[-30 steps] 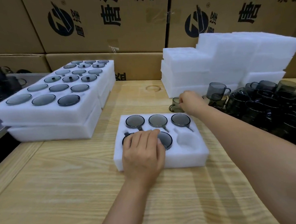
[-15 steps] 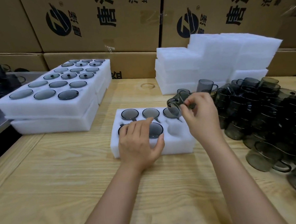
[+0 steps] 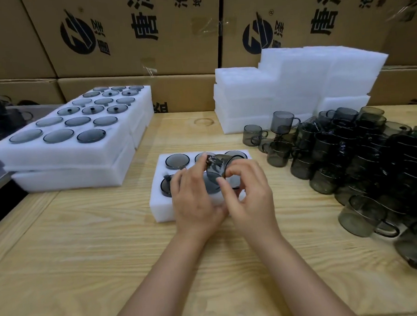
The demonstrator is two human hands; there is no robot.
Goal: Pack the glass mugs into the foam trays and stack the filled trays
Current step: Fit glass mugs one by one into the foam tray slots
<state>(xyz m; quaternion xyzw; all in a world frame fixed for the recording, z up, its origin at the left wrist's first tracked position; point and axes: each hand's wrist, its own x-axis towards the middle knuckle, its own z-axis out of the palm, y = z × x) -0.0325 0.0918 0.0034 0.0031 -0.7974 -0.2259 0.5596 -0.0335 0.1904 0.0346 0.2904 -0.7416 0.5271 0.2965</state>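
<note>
A white foam tray (image 3: pixel 157 210) lies at the table's middle, with dark glass mugs in its back row (image 3: pixel 177 160) and front left pocket. My right hand (image 3: pixel 252 199) pinches one smoky glass mug (image 3: pixel 218 165), tilted on its side above the tray's front right part. My left hand (image 3: pixel 195 202) rests over the tray's front, its straight fingers touching the left side of that mug. My hands hide the front pockets. A large pile of loose glass mugs (image 3: pixel 371 154) covers the table's right side.
Two stacks of filled foam trays (image 3: pixel 69 150) stand at the left. Empty foam trays (image 3: pixel 295 80) are stacked at the back right, behind the loose mugs. Printed cardboard boxes (image 3: pixel 135 33) wall off the back. The table's wooden near edge (image 3: pixel 112 271) is bare.
My right hand picked a mug from the pile and brought it down over the tray's front right. My left hand lifted its fingers from the tray to touch the mug.
</note>
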